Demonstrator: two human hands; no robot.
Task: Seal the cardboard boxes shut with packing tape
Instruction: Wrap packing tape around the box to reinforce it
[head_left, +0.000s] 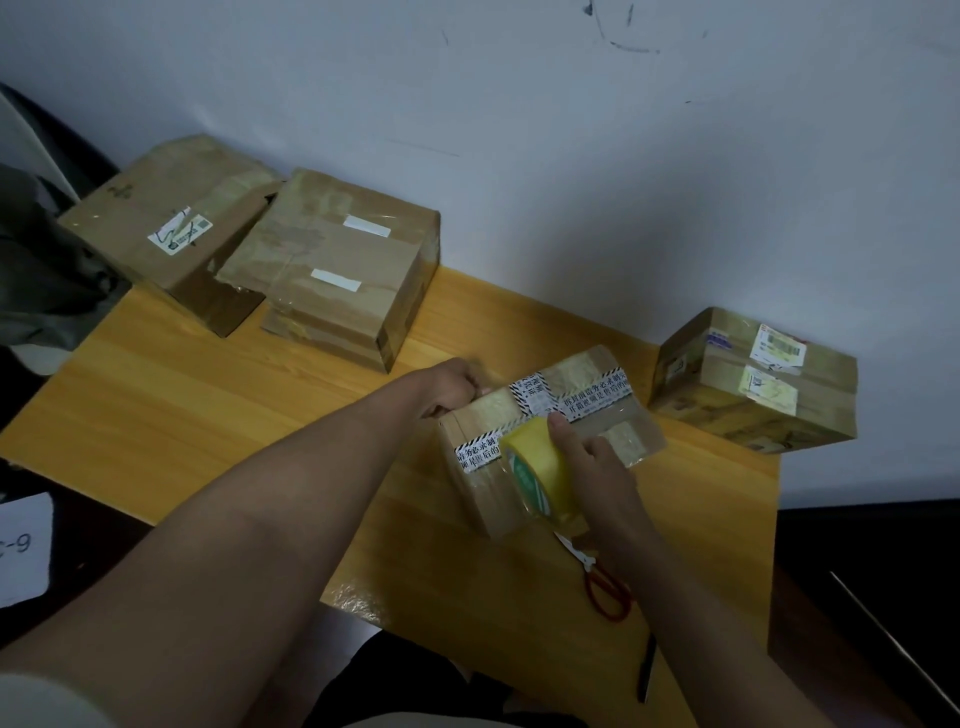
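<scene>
A small cardboard box (582, 384) with black-and-white printed tape lies in the middle of the wooden table (208, 395). My left hand (452, 387) grips its far left corner. My right hand (589, 467) holds a yellow roll of packing tape (537, 470) against the box's near side, thumb pointing up on the top face. Clear tape runs from the roll over the box. Part of the box's front is hidden behind the roll and hand.
Two larger taped boxes (166, 228) (337, 270) sit at the table's back left, a labelled box (753, 384) at the right. Red-handled scissors (602, 587) lie under my right wrist, a dark pen (647, 675) near the front edge. A white wall (571, 156) stands behind.
</scene>
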